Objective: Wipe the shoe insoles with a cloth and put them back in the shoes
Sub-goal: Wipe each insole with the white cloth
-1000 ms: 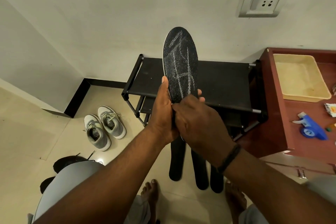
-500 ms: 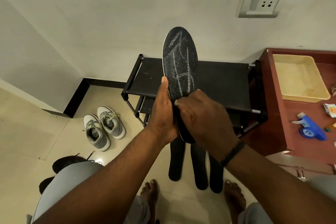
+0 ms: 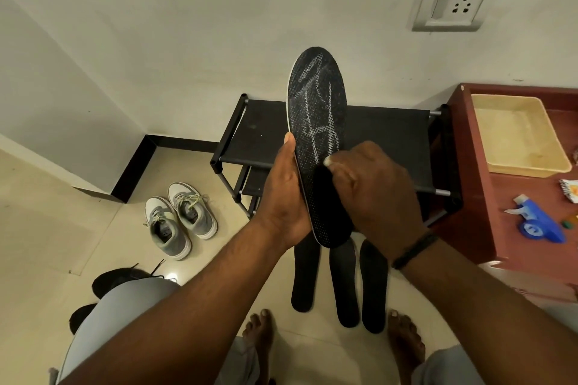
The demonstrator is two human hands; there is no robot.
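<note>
- Grey shoes (image 3: 179,219) stood as a pair on the floor (image 3: 47,228), far left, well apart from the work. A dark shoe (image 3: 122,281) lay nearer, partly hidden behind the person's knee.
- Left hand (image 3: 283,197) gripped the insole (image 3: 317,141) along its left edge; thumb lay up the rim, the other fingers were hidden behind it. The insole stood roughly upright, toe end up, in front of the black shoe rack (image 3: 375,141).
- Step in hand, by my reading: wiping this insole. Pale smears showed across its upper half; the lower half looked uniformly dark.
- Right hand (image 3: 372,187) was curled over the insole's middle, fingers (image 3: 336,166) bunched against the face. Something dark sat under them; I judged it the cloth, but could not tell it apart from the insole.
- Next move, as I judged it: carry the rubbing upward over the smeared toe area, the left hand bracing against the push so the thin insole does not flex.
- Three more insoles (image 3: 342,284) lay on the floor below the hands, near the bare feet; none were back in any shoe.
</note>
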